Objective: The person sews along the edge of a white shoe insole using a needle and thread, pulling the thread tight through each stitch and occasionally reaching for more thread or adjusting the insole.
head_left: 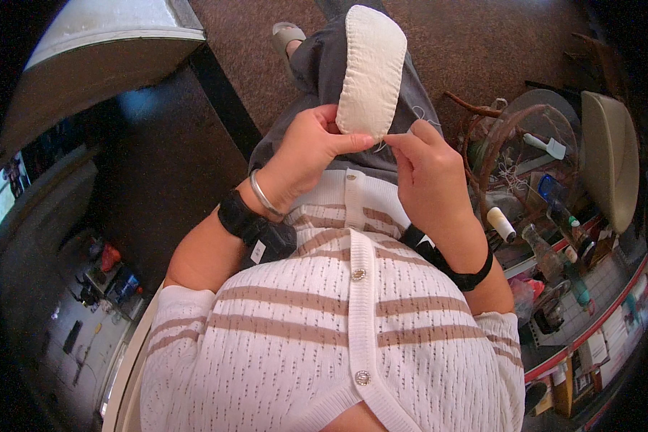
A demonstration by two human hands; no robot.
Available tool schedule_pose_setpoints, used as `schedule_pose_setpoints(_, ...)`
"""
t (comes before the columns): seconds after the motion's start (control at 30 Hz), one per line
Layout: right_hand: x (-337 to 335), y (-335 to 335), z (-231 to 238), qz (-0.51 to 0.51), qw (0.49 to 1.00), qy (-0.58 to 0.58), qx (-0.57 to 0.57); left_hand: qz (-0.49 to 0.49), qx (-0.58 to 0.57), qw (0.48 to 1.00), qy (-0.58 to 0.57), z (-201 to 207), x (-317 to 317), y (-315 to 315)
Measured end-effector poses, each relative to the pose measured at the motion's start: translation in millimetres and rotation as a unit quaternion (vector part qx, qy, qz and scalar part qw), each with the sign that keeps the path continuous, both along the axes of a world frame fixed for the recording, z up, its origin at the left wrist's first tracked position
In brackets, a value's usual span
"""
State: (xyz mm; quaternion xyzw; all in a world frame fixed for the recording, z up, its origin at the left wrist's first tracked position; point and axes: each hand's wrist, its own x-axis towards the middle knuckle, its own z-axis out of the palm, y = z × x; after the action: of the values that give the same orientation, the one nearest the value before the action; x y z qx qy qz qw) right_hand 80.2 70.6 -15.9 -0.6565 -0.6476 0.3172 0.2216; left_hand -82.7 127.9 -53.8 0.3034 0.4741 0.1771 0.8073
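A cream-white cloth insole with stitched, puckered edges stands out lengthwise over my lap. My left hand grips its near end, with the thumb on top and the fingers underneath. At that same end my right hand is closed in a pinch, thumb and forefinger touching the insole's near right edge. White thread loops out above the right hand, and a short strand hangs by the fingertips. Whether a needle is between those fingers is too small to make out.
To the right stand a wicker basket and a crowded shelf with bottles, a white thread spool and a white-handled brush. A beige seat-like panel rises beyond. A pale-topped table is at the far left.
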Motion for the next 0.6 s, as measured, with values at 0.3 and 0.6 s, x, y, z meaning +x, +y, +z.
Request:
schedule_pose_setpoints(0.3, -11, 8, 8, 0.102, 0.979, -0.17, 0.046, -0.008, 0.043, 0.998, 0.038, 2, 1, -3)
schedule_pose_setpoints(0.6, 6, 14, 13, 0.0, 0.999, -0.035, 0.04, 0.04, -0.009, 0.999, 0.002, 11, 3, 1)
